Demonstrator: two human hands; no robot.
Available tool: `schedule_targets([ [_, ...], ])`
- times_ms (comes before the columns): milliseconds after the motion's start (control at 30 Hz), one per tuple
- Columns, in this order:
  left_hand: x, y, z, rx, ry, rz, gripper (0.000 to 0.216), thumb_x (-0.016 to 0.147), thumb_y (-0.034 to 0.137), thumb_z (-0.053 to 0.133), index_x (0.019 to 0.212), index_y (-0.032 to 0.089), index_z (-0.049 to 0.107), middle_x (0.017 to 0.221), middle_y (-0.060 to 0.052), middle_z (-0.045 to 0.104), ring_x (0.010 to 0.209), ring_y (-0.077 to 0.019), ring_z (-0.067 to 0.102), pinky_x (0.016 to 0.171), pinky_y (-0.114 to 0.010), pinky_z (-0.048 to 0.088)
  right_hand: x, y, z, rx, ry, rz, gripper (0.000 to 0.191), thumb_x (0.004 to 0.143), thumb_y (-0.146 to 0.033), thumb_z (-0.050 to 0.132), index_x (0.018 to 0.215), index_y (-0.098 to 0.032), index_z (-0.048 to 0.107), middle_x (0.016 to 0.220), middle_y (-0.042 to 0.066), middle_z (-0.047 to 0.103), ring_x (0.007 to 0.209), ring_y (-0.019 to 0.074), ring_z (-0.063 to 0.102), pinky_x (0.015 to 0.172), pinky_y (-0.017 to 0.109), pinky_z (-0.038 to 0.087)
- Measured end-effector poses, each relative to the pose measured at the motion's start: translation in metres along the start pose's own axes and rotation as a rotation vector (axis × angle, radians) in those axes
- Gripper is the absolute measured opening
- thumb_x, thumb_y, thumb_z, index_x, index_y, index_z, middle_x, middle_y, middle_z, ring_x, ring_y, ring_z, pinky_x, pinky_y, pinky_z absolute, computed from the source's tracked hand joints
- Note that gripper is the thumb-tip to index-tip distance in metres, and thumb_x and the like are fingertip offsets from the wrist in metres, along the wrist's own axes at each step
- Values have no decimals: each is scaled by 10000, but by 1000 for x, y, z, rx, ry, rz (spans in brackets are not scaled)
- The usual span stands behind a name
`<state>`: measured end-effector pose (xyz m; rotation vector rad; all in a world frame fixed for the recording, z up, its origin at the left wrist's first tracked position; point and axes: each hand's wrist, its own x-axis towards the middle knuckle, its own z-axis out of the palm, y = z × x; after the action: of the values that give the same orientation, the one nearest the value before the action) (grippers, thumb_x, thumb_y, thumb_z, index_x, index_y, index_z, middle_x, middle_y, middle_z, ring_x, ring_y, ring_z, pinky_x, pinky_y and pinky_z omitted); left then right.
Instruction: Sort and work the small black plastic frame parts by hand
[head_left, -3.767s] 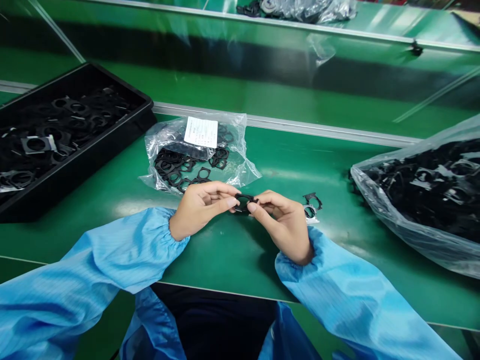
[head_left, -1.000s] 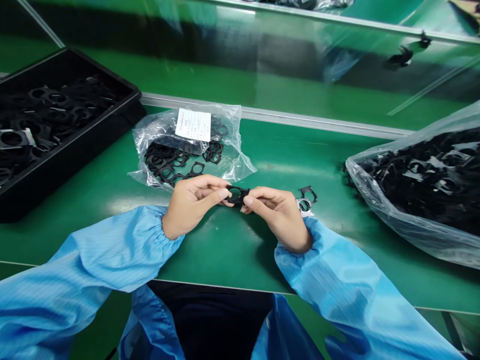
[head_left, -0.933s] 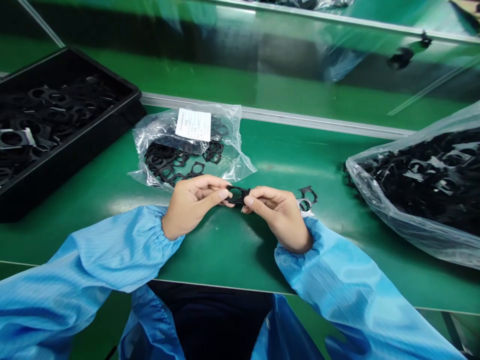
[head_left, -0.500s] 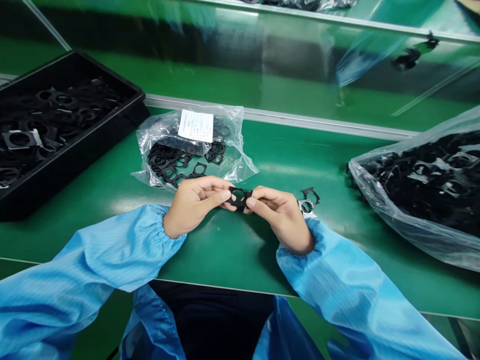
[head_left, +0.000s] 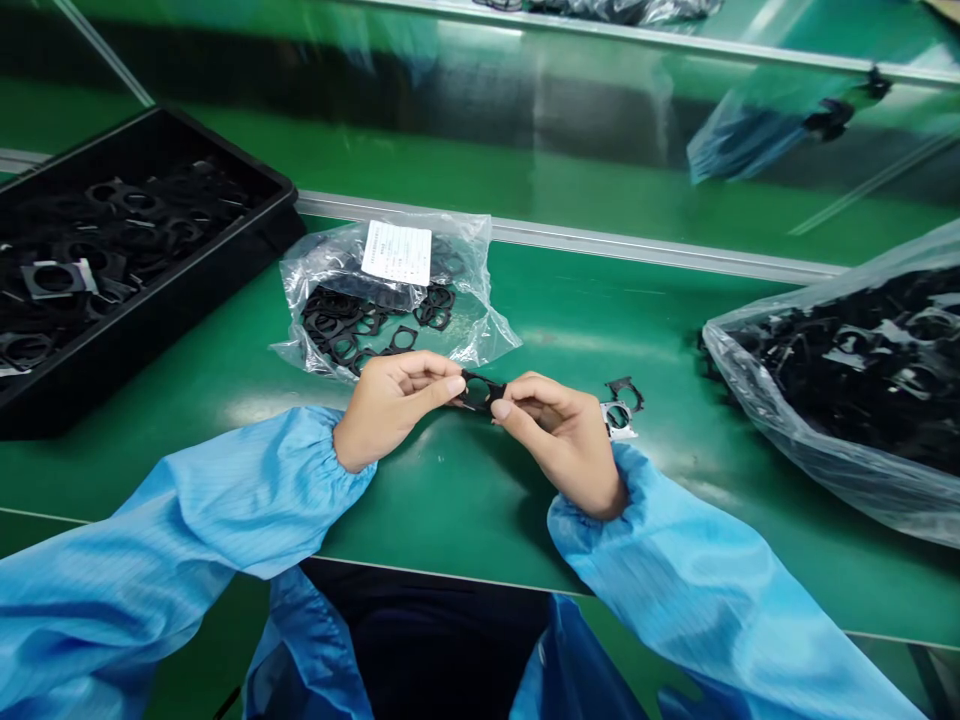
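Between my two hands is a small black frame with a round hole (head_left: 480,378), held just above the green table. My left hand (head_left: 401,405) pinches its left end between thumb and fingers. At its right end, the thumb and fingers of my right hand (head_left: 559,430) are closed on it. Behind my left hand lies a clear plastic bag (head_left: 480,325) with a white label (head_left: 397,253) and several thin black ring-shaped pieces (head_left: 345,345). Just beyond my right wrist rest a loose black ring piece (head_left: 626,392) and a silver-and-black piece (head_left: 618,418).
A black bin (head_left: 225,240) full of similar black parts stands at the left. On the right, a large clear bag (head_left: 795,435) holds a heap of black parts. A metal rail (head_left: 600,247) and a glossy panel border the table's back edge.
Both hands keep their hold on the black frame, which has tilted slightly. My right wrist has dropped a little. The whole view has shifted slightly.
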<state>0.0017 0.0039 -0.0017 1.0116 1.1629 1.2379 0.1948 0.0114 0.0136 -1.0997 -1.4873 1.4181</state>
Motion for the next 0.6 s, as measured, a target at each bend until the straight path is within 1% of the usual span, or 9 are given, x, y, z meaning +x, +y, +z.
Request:
schedule_targets([
  [67,0,0,0,18,-6,16,249,714,343,902,771,137,775,693,-23,774,638,-149,740,645,-228,621,0,0,0,19,0,-1,302,836,-426,805,728,-179,670,741,-6,593,641,108,540,633,259,498],
  [267,-2,-1,0,70,-40,59,197,739,303,879,789,141,777,707,-20,774,651,-130,731,619,-184,593,0,1,1,27,-8,44,304,790,-437,849,741,-171,709,745,11,652,662,125,598,665,275,555],
  [433,-4,-1,0,101,-47,71,208,764,324,860,809,142,770,721,-23,772,652,-127,730,614,-181,592,-2,1,3,-9,25,7,292,803,-408,838,711,-170,697,721,8,653,639,120,603,637,257,551],
  [600,-4,-1,1,88,-72,76,232,713,315,895,808,144,771,749,-33,788,688,-156,758,662,-216,629,-3,3,4,-20,100,-8,268,805,-365,834,699,-178,675,674,-8,627,588,118,606,582,252,520],
])
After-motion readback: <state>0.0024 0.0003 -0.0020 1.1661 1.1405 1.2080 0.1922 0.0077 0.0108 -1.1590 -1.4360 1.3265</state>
